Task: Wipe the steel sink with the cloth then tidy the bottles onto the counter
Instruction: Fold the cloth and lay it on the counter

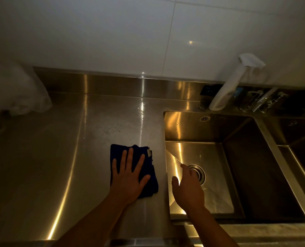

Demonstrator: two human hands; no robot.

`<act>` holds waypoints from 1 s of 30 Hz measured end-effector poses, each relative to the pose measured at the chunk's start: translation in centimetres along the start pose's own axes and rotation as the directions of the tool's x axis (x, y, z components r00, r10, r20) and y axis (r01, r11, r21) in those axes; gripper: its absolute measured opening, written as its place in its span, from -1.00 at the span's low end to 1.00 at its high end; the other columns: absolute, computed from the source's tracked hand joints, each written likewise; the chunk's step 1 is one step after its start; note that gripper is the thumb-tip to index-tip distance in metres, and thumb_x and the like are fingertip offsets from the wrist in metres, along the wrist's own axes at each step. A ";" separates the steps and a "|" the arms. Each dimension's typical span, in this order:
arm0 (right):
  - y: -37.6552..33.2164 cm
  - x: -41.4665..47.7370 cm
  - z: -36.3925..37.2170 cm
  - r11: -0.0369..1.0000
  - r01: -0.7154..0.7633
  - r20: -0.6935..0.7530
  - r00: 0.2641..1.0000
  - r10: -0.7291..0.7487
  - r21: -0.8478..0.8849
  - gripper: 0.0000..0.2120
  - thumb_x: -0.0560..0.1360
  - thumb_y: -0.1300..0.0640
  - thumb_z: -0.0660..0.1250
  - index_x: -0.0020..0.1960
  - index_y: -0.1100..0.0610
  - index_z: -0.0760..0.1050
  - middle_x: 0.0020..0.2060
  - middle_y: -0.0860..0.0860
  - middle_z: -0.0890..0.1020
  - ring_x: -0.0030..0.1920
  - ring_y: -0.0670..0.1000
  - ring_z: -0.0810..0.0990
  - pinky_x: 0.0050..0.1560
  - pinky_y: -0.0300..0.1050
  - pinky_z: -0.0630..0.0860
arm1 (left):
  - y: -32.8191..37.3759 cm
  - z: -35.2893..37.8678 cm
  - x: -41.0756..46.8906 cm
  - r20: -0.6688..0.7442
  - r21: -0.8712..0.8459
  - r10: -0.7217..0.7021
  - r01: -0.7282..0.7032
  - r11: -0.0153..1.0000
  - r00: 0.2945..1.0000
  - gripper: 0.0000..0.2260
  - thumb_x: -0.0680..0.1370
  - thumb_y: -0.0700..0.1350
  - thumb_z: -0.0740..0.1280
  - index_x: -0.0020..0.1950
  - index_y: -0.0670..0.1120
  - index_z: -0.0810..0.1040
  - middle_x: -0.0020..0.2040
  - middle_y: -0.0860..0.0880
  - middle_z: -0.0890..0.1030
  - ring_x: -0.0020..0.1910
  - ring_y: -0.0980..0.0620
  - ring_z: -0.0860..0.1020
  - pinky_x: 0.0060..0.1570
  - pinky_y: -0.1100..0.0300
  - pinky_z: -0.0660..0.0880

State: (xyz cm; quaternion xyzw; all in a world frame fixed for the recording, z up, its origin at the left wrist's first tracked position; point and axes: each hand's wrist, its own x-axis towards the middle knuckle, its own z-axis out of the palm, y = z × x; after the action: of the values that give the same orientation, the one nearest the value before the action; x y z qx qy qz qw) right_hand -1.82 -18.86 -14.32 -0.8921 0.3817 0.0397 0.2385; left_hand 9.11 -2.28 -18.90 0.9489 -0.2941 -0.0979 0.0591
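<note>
Wipe not started or only just starting: cloth on counter, not in sink.

The blue cloth point(151, 184) lies folded on the steel counter point(59, 139) at lower centre, just left of the sink point(192, 129) rim. The left hand point(128, 177) presses flat on it, fingers point(125, 159) straight and spread, not gripping. The right hand point(189, 189) is over the basin at lower centre-right, near the drain point(198, 172). Its fingers point(185, 169) are loosely extended, thumb apart, holding nothing; can't tell if it touches the steel. Basin looks dry-ish with faint streaks, so I judge the wiping is left to do. A white spray bottle point(226, 90) stands on the ledge behind the sink, upper right, beside the tap point(260, 100). It looks untouched, so tidying is also left. Any other bottles are too dark to make out.
</note>
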 end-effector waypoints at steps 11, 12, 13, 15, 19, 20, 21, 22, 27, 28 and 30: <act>10.5 1.8 -6.0 0.939 -0.060 0.076 0.993 0.091 -0.339 -0.45 0.53 -0.18 0.17 0.47 -0.07 0.16 0.44 0.04 0.27 0.44 0.11 0.20 0.36 0.05 0.25 | 4.5 -4.2 -0.3 0.079 -0.008 0.030 -0.030 1.000 0.996 -0.28 0.56 0.27 -0.30 0.42 -0.03 0.41 0.46 -0.24 0.31 0.44 -0.28 0.28 0.33 -0.31 0.13; 11.7 2.2 -6.6 0.929 -0.056 0.102 0.990 0.100 -0.366 -0.45 0.54 -0.19 0.15 0.47 -0.07 0.15 0.45 0.05 0.26 0.45 0.12 0.18 0.38 0.07 0.23 | 5.4 -4.5 -0.1 0.086 -0.020 0.047 -0.046 0.999 0.995 -0.26 0.55 0.29 -0.33 0.43 -0.01 0.39 0.49 -0.22 0.27 0.47 -0.25 0.23 0.36 -0.29 0.09; 12.8 2.7 -7.3 0.920 -0.043 0.129 0.987 0.100 -0.391 -0.45 0.54 -0.20 0.13 0.47 -0.08 0.14 0.46 0.05 0.25 0.46 0.13 0.17 0.38 0.08 0.21 | 6.3 -4.7 0.1 0.086 -0.027 0.068 -0.066 0.997 0.994 -0.25 0.52 0.31 -0.35 0.46 0.03 0.34 0.53 -0.20 0.19 0.50 -0.22 0.15 0.39 -0.26 0.01; 14.8 3.6 -8.5 0.903 0.002 0.182 0.980 0.084 -0.429 -0.45 0.54 -0.21 0.12 0.47 -0.08 0.14 0.47 0.06 0.25 0.47 0.14 0.16 0.40 0.09 0.19 | 8.4 -4.6 0.7 0.065 -0.045 0.106 -0.103 0.994 0.992 -0.26 0.45 0.34 -0.36 0.53 0.11 0.14 0.58 -0.11 -0.08 0.54 -0.11 -0.13 0.43 -0.15 -0.24; 18.0 6.3 -10.9 0.876 0.140 0.268 0.963 -0.012 -0.463 -0.46 0.54 -0.20 0.12 0.48 -0.09 0.15 0.46 0.05 0.25 0.46 0.13 0.16 0.42 0.07 0.15 | 13.4 -4.8 2.5 0.024 -0.122 0.090 -0.086 0.989 0.996 -0.29 0.44 0.33 -0.25 0.54 0.10 0.08 0.57 -0.05 -0.10 0.54 -0.01 -0.11 0.45 -0.01 -0.26; 18.7 7.1 -11.7 0.870 0.178 0.294 0.955 -0.040 -0.460 -0.45 0.54 -0.20 0.12 0.48 -0.09 0.15 0.46 0.05 0.25 0.46 0.13 0.16 0.43 0.07 0.13 | 14.9 -4.8 3.1 0.036 -0.113 0.071 -0.067 0.991 0.997 -0.36 0.50 0.31 -0.20 0.54 0.10 0.05 0.57 -0.03 -0.11 0.54 0.00 -0.08 0.46 0.00 -0.19; 19.4 7.9 -12.4 0.864 0.216 0.320 0.945 -0.068 -0.454 -0.45 0.54 -0.19 0.13 0.49 -0.10 0.14 0.46 0.05 0.25 0.47 0.13 0.15 0.43 0.07 0.11 | 16.2 -4.9 3.9 0.045 -0.118 0.050 -0.044 0.992 0.998 -0.43 0.56 0.28 -0.12 0.54 0.11 0.02 0.57 0.00 -0.12 0.54 0.02 -0.06 0.47 0.03 -0.13; 20.2 8.8 -13.2 0.858 0.254 0.343 0.934 -0.099 -0.446 -0.45 0.54 -0.19 0.14 0.48 -0.10 0.15 0.46 0.05 0.24 0.47 0.13 0.15 0.44 0.07 0.10 | 17.6 -5.1 4.8 0.049 -0.142 0.029 -0.022 0.990 0.998 -0.47 0.59 0.24 -0.04 0.54 0.11 0.02 0.56 0.01 -0.12 0.53 0.02 -0.04 0.47 0.07 -0.08; 24.6 12.7 -16.4 0.837 0.353 0.444 0.883 -0.151 -0.418 -0.46 0.54 -0.11 0.18 0.48 -0.09 0.15 0.46 0.05 0.22 0.47 0.10 0.12 0.45 0.03 0.09 | 23.6 -7.2 9.6 -0.047 -0.392 0.025 -0.041 0.919 0.999 -0.51 0.56 -0.03 0.30 0.47 -0.05 0.29 0.48 -0.09 0.21 0.45 -0.04 0.24 0.36 0.24 0.14; 25.2 13.6 -16.9 0.846 0.341 0.460 0.878 -0.131 -0.409 -0.46 0.54 -0.09 0.18 0.49 -0.08 0.14 0.46 0.06 0.22 0.47 0.11 0.12 0.45 0.04 0.10 | 24.5 -7.6 10.6 -0.081 -0.441 0.021 -0.054 0.896 0.997 -0.53 0.54 -0.09 0.35 0.42 -0.10 0.35 0.43 -0.11 0.29 0.39 -0.04 0.32 0.32 0.26 0.19; 25.3 15.4 -17.6 0.878 0.306 0.478 0.872 -0.104 -0.367 -0.46 0.56 -0.06 0.19 0.50 -0.10 0.13 0.48 0.07 0.20 0.49 0.13 0.10 0.45 0.07 0.12 | 26.1 -8.2 12.9 -0.110 -0.489 0.010 -0.063 0.870 0.994 -0.56 0.52 -0.13 0.38 0.38 -0.13 0.40 0.35 -0.09 0.38 0.31 -0.03 0.39 0.30 0.25 0.27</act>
State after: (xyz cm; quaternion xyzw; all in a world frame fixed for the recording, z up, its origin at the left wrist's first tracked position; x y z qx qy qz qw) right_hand -10.65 -52.10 -12.64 -0.9255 0.1992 0.2995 0.1186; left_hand 7.06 -30.58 -8.42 0.9008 -0.2738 -0.1187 0.3154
